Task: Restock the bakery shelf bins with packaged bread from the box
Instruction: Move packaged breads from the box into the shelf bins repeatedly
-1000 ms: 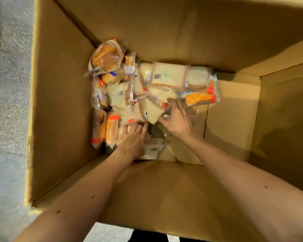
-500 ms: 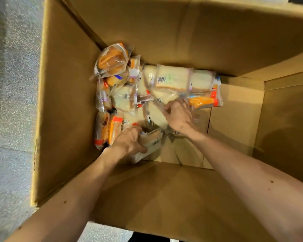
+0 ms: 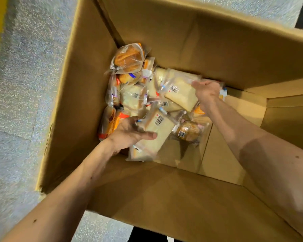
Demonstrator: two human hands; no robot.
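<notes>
Moved: both my hands have come up off the pile since a second ago, each now carrying a pale pack. Lifting them has uncovered a brown pastry pack (image 3: 189,131) low on the right.
Left hand (image 3: 128,133): thumb laid across the near pale pack (image 3: 157,128), fingers curled under it. The pack tilts, its lower end hanging free.
Right hand (image 3: 205,90): fingers closed on the upper edge of the far pale pack (image 3: 180,92). Blurred, so I cannot tell how much film I have.
Risk, right: the grip looks to be on wrapper only, and slick film could slide out and drop the pack back on the heap.
Risk, left: a one-ended hold, so the pack could pivot off my palm. Squeezing harder could crush soft bread.
Risk, lift-out: the walls are tall, and a swinging pack could catch the rim.
Box (image 3: 87,95): open cardboard, deep, standing on speckled floor (image 3: 28,81).
Pile (image 3: 135,96): wrapped breads heaped toward the left and far walls. An orange bun pack (image 3: 128,57) sits on top at the far corner, orange-labelled packs (image 3: 112,123) lie against the left wall, and more pale packs lie between.
Shelf bins: not in view.
</notes>
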